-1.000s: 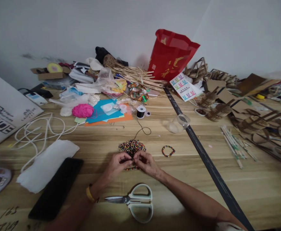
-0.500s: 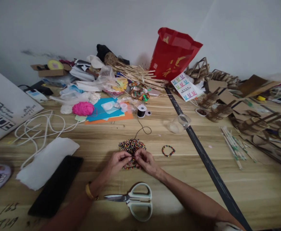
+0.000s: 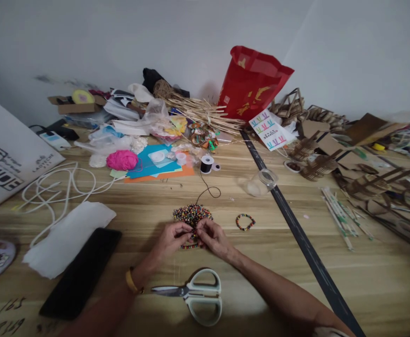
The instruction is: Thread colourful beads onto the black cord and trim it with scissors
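Observation:
A heap of small multicoloured beads (image 3: 190, 213) lies on the wooden table right before my hands. My left hand (image 3: 172, 238) and my right hand (image 3: 214, 238) meet at its near side, fingertips pinched close together on a thin black cord. The exact grip is hidden by the fingers. A curved row of strung beads (image 3: 190, 246) shows below the fingertips. From a white-ended spool (image 3: 206, 164), black cord (image 3: 210, 188) loops down to the heap. To the right lies a round bead bracelet (image 3: 245, 222). Scissors (image 3: 194, 295) with pale handles rest between my forearms, blades pointing left.
A clear jar (image 3: 263, 181) lies beyond the bracelet, by a dark strip (image 3: 303, 248) along the table. At left are a black phone-like slab (image 3: 81, 271), white paper (image 3: 71, 238) and white cable (image 3: 69, 187). Craft supplies, a red bag (image 3: 252, 86) and small woven baskets (image 3: 319, 164) line the back.
The view has tilted slightly, so things sit a little lower in the picture. Both hands stay pinched at the bead heap, with hardly any finger movement.

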